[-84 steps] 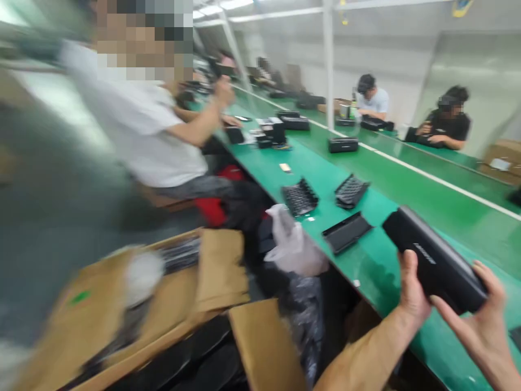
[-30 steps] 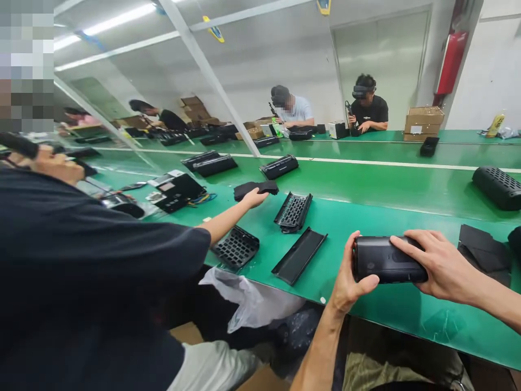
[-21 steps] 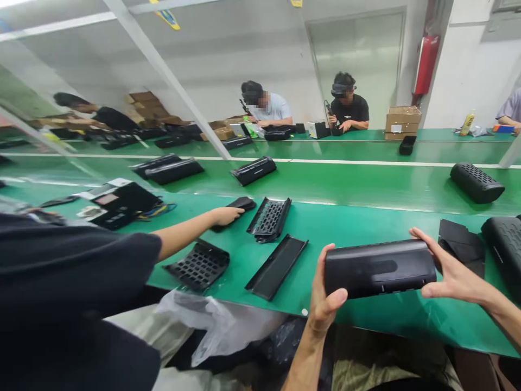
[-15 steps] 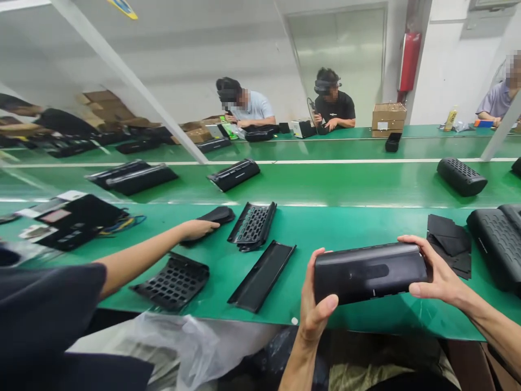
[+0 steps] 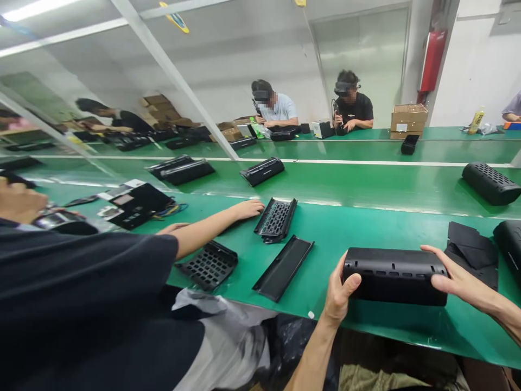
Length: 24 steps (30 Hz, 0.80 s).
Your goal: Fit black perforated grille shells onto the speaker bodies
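A long black speaker housing (image 5: pixel 394 274) lies lengthwise between my two hands, low over the green bench (image 5: pixel 358 228). My left hand (image 5: pixel 341 293) clasps its left end, thumb on the front face. My right hand (image 5: pixel 456 278) presses against its right end with fingers around the edge. A row of small slots shows along the housing's top edge.
A co-worker in a black shirt sits at my left, one hand (image 5: pixel 246 208) resting beside a black grille (image 5: pixel 275 219). Another grille (image 5: pixel 208 264) and a flat black panel (image 5: pixel 283 267) lie nearby. Black foam sheets (image 5: pixel 472 250) and more speakers (image 5: pixel 490 183) sit at right. Other people work across the belt.
I have rolled the housing so its slotted edge faces up and brought it down toward the bench. The co-worker's hand moved right, next to the grille.
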Each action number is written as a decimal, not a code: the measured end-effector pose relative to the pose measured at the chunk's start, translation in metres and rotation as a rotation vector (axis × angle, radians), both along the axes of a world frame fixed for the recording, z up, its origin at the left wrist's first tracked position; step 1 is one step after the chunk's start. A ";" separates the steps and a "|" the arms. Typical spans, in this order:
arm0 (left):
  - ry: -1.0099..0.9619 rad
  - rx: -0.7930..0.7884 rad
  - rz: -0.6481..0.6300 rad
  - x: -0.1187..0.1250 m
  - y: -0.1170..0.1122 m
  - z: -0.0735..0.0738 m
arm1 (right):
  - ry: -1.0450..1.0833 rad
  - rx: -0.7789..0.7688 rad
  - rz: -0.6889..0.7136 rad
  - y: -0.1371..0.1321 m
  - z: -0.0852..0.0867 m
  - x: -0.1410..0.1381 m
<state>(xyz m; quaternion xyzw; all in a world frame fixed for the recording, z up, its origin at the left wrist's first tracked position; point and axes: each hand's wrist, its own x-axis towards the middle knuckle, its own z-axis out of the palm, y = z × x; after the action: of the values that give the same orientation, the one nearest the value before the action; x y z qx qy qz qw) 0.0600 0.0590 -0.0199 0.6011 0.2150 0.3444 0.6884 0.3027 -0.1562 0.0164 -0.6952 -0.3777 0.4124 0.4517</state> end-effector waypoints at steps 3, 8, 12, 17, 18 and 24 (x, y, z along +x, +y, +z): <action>0.006 -0.028 -0.037 -0.002 0.001 -0.005 | -0.117 -0.032 0.118 -0.005 0.002 0.004; 0.050 0.109 -0.111 -0.021 0.009 -0.003 | -0.257 0.111 0.097 -0.005 0.005 -0.002; 0.082 0.207 -0.125 -0.029 0.015 0.001 | -0.268 0.106 0.118 0.000 0.007 -0.006; 0.125 0.215 -0.173 -0.034 0.018 -0.001 | -0.246 0.108 0.108 0.003 0.008 -0.001; 0.138 0.204 -0.189 -0.035 0.019 -0.001 | -0.229 0.099 0.104 0.004 0.007 0.000; 0.167 0.102 -0.128 -0.023 0.013 0.009 | -0.181 0.062 0.065 0.001 -0.001 0.006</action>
<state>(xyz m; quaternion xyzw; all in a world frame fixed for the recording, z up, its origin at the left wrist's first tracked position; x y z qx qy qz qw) 0.0368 0.0724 -0.0113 0.6746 0.2152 0.2590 0.6570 0.3088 -0.1555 0.0159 -0.7026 -0.4518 0.3504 0.4236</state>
